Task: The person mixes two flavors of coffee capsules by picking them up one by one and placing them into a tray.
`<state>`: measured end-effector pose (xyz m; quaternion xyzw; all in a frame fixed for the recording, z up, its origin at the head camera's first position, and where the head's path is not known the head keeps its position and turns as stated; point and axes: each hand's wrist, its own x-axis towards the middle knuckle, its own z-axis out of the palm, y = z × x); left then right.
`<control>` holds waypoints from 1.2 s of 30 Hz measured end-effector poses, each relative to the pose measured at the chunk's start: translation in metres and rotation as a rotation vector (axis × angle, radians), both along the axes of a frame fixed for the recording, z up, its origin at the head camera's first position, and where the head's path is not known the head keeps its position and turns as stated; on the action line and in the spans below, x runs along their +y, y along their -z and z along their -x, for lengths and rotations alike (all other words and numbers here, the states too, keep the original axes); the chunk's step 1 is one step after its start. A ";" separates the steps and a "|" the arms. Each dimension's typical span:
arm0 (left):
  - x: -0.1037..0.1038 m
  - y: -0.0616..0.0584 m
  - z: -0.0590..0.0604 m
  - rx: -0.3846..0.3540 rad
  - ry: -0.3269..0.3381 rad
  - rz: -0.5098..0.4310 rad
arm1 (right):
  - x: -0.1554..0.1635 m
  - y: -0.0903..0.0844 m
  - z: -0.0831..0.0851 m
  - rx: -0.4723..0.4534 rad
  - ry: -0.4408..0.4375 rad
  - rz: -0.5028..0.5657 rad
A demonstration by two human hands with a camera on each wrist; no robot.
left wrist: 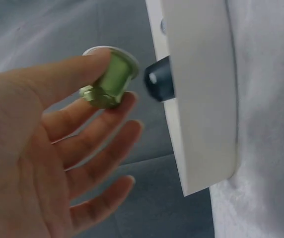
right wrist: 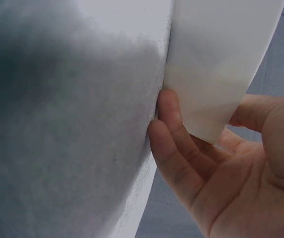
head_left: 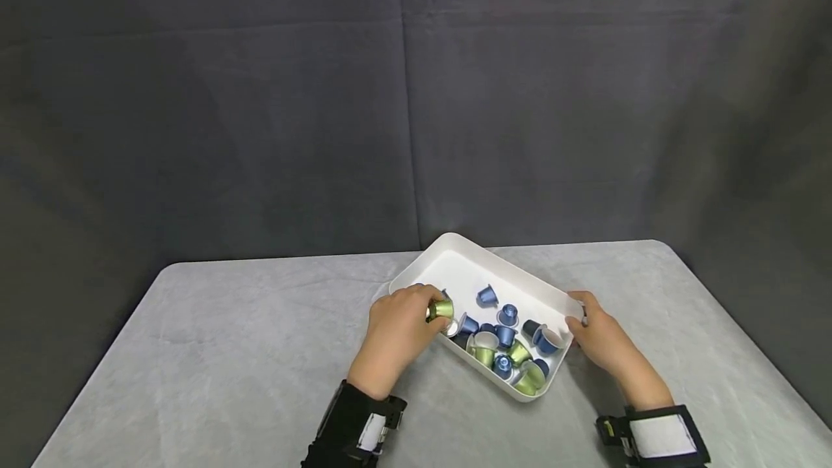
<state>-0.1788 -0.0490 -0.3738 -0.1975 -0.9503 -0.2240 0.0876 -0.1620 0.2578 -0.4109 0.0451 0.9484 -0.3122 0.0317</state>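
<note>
A white tray stands at an angle on the table, its near end full of blue, green and dark coffee capsules. Over the tray's left side, my left hand pinches a green coffee capsule between thumb and fingers. That capsule has a pale rim, and its other fingers are spread below in the left wrist view. Just beside it, a dark capsule pokes out past the tray's edge. My right hand holds the tray's right corner, thumb on the rim and fingertips low against the outer wall.
The tray sits toward the back edge of a table with a pale grey cloth. Behind it hangs a dark grey curtain, which also runs along both sides. A blue capsule lies apart from the cluster, toward the tray's far end.
</note>
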 end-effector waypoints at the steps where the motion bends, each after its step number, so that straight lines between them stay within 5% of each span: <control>1: 0.002 0.001 0.001 0.006 0.004 0.000 | 0.000 0.000 -0.001 0.002 -0.001 0.002; 15: 0.028 0.006 0.030 0.125 0.078 0.134 | -0.001 -0.002 -0.003 0.000 -0.008 0.001; 23: 0.046 0.003 0.048 0.046 0.095 0.252 | -0.001 -0.003 -0.004 0.007 -0.006 0.005; 36: 0.059 -0.009 0.054 0.007 0.089 0.297 | -0.001 -0.005 -0.001 0.009 -0.005 0.006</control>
